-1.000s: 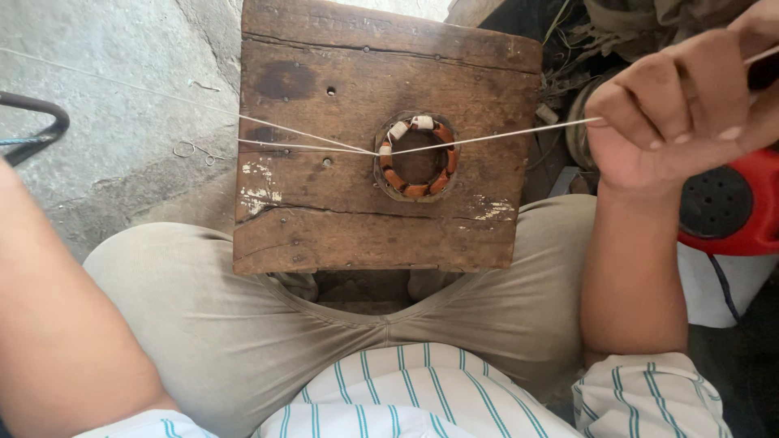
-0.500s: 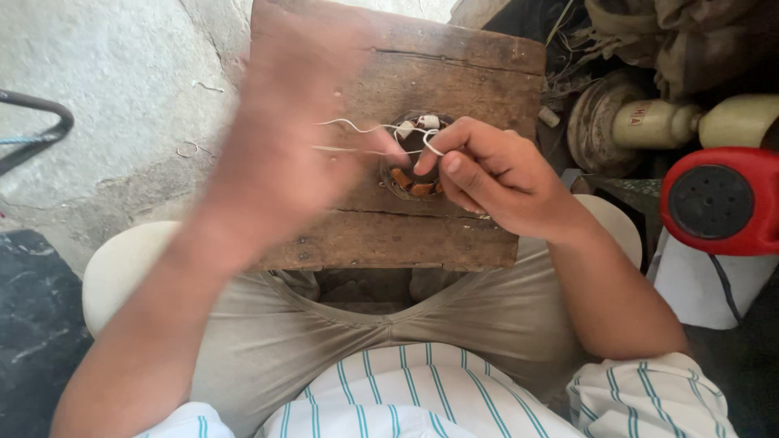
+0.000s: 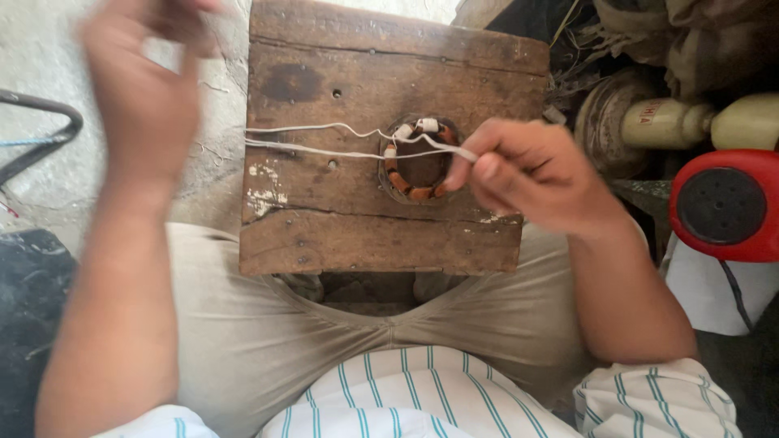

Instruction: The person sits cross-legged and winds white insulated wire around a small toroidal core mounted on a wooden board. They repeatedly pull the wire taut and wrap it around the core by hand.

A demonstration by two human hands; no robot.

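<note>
My right hand (image 3: 527, 174) now sits at the copper coil (image 3: 418, 162), fingers pinched on the white cord (image 3: 324, 152). My left hand (image 3: 146, 89) has swung clear, blurred, fingers loosely curled and empty. The cord lies slack on the wooden block (image 3: 365, 235); tension is released.

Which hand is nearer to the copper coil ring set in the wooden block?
The right hand. It sits just beside the copper coil ring, pinching the white cord at its edge. The left hand is raised well off to the left, beyond the wooden block.
</note>
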